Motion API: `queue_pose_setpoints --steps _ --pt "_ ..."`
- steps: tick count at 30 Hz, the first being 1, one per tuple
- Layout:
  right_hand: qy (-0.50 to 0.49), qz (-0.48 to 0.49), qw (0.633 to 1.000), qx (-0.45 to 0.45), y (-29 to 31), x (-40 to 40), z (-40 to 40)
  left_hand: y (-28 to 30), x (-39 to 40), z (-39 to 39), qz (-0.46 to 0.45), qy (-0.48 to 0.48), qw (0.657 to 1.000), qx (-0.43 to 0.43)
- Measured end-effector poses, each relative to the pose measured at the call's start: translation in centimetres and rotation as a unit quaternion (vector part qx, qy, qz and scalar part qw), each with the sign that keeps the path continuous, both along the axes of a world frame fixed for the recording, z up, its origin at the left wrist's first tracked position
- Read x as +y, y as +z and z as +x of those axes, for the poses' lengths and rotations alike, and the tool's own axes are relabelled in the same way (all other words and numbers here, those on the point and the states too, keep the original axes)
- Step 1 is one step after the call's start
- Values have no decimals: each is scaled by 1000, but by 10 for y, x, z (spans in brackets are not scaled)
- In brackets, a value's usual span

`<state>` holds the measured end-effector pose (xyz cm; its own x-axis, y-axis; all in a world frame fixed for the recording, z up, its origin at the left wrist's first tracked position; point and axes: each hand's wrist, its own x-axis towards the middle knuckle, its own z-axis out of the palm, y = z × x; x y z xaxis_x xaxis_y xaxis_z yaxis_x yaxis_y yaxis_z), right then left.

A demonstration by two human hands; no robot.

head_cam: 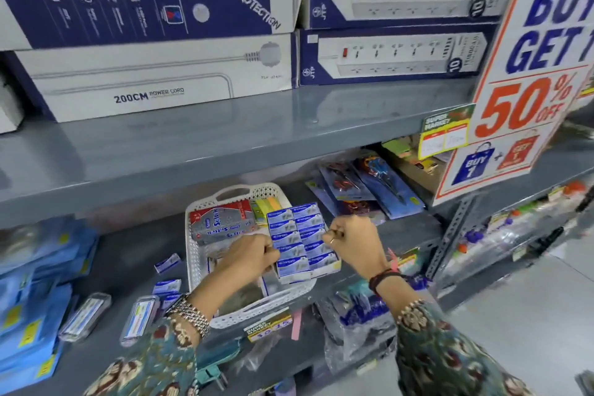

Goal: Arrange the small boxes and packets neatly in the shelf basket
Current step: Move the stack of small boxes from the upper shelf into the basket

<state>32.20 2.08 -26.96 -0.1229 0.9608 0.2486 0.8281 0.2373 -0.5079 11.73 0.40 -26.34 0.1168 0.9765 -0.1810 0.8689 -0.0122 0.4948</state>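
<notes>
The blue staple boxes [302, 239] stand in two columns inside the white basket [205, 270] on the grey shelf [135, 254], their row running from the near rim toward the far handle. The left hand [249, 255] presses curled fingers against the left column's near end, apparently pinching the nearest box; the right hand [352, 236] is closed beside the right column, though I cannot tell whether it grips a box. Red and silver packets [221, 222] lie just left of the columns. Loose blue boxes [167, 262] sit outside the basket on the left, nearer the left hand, likely next to go in.
</notes>
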Motion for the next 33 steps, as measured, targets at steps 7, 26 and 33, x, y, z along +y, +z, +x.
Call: queue_pose_setpoints --steps 7,26,33 --pt "34 -31 995 -91 -54 46 -32 -59 28 -24 -49 58 997 -24" --pt "18 -84 966 -245 -83 62 -55 -117 40 -28 -8 54 995 81" --pt "-33 21 998 -48 -66 36 -55 -82 4 -78 158 143 977 27"
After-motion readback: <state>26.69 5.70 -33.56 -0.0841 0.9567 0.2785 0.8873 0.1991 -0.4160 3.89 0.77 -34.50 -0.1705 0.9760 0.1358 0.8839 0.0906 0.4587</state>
